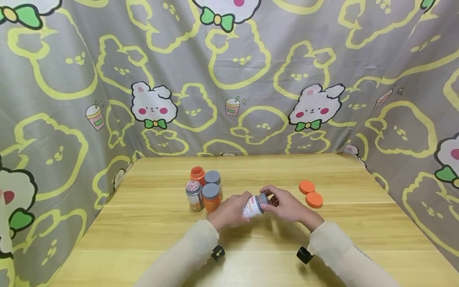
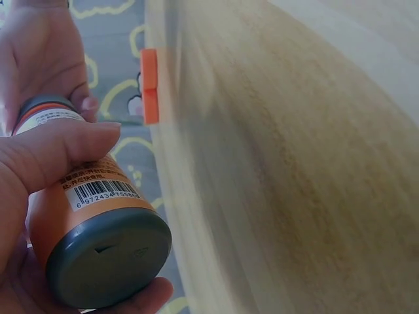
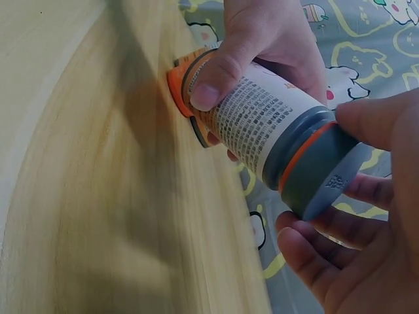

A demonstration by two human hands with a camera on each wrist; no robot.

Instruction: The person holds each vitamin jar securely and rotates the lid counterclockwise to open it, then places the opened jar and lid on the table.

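Tilted over the middle of the table is a white-and-orange supplement bottle (image 1: pixel 252 208) with a grey cap (image 3: pixel 327 176). My left hand (image 1: pixel 229 211) grips the bottle's body, thumb across the label. In the left wrist view the bottle's dark grey base (image 2: pixel 108 258) faces the camera, with a barcode label beside it. At the other end, my right hand (image 1: pixel 287 205) pinches the cap between thumb and fingers. An orange band shows along the cap's lower edge in the right wrist view.
Left of my hands stand an uncapped orange bottle (image 1: pixel 197 175), a grey bottle with a patterned top (image 1: pixel 195 195), an orange bottle with a grey cap (image 1: pixel 211 197) and another grey-capped bottle (image 1: pixel 214 178). Two orange lids (image 1: pixel 306 187) lie at right. A patterned curtain (image 1: pixel 229 79) surrounds the table.
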